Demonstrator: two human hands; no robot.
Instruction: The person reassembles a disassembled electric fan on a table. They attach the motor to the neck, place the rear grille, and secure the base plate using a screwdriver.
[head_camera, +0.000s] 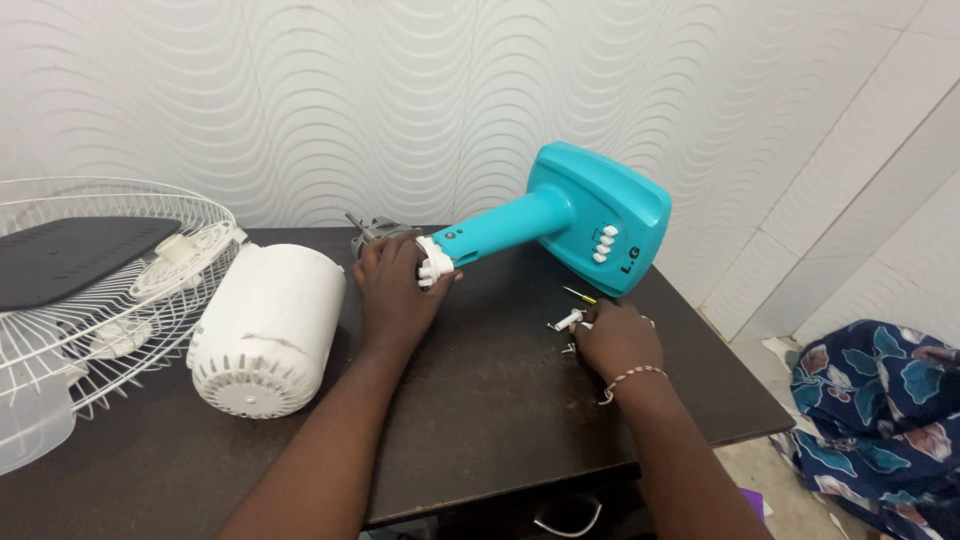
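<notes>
On the dark wooden table (480, 420), against a white wave-patterned wall, a teal fan stand (560, 225) lies tipped on its side. Its long axis runs from upper right to lower left: the broad flat base, with a row of white buttons, is raised toward the wall on the right, and the neck points down-left to a white collar at the tip. Left of it, a white wire fan guard (120, 330) rests at the table's far left edge with a dark flat panel (80, 255) lying across it. Between guard and stand, a white cylindrical motor housing (265, 330) lies on its side, vented end toward the camera. Left hand (395, 290) is closed around the white collar at the neck's tip; a grey motor part (372, 233) shows just behind it. Right hand (615, 340), a beaded band at the wrist, is curled on the tabletop, fingers pinching a small white fitting (567, 320). Just beyond, a thin yellow-handled tool (580, 295) lies on the table.
</notes>
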